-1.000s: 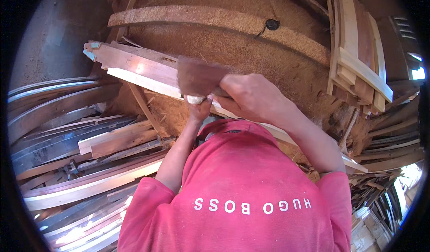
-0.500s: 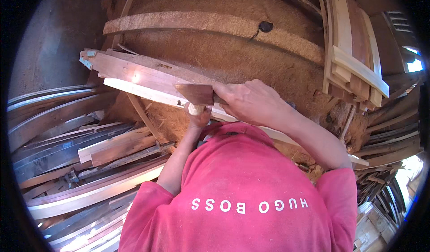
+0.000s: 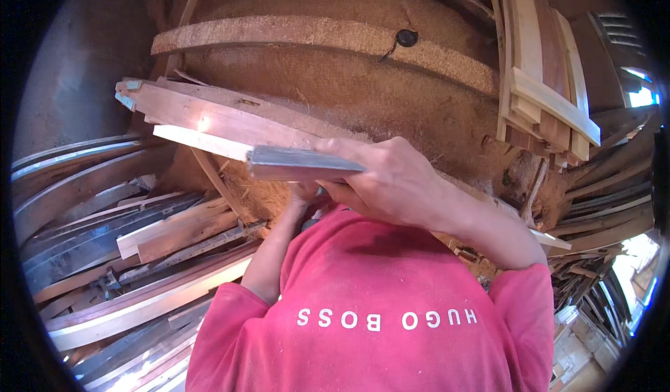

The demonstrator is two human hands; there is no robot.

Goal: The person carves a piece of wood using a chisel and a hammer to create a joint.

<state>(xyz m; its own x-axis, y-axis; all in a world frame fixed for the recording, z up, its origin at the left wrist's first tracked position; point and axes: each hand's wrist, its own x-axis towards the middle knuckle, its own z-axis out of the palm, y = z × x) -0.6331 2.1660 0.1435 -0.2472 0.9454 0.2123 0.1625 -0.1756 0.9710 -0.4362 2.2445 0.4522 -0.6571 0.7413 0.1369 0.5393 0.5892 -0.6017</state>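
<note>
Two hands meet at chest height: your right hand (image 3: 401, 183) grips a flat grey block (image 3: 300, 163) over long wooden strips (image 3: 209, 123); left hand (image 3: 303, 195) mostly hidden, grip unclear. Block looks stiff, light; hold its edges.

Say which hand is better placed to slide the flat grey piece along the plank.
Right, probably. The right hand has its grip on the flat grey piece against the plank; the left hand is underneath it, mostly hidden.

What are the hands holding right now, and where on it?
The right hand grips a flat sanding block by its near end. The left hand sits beneath it, mostly hidden; its hold cannot be told.
</note>
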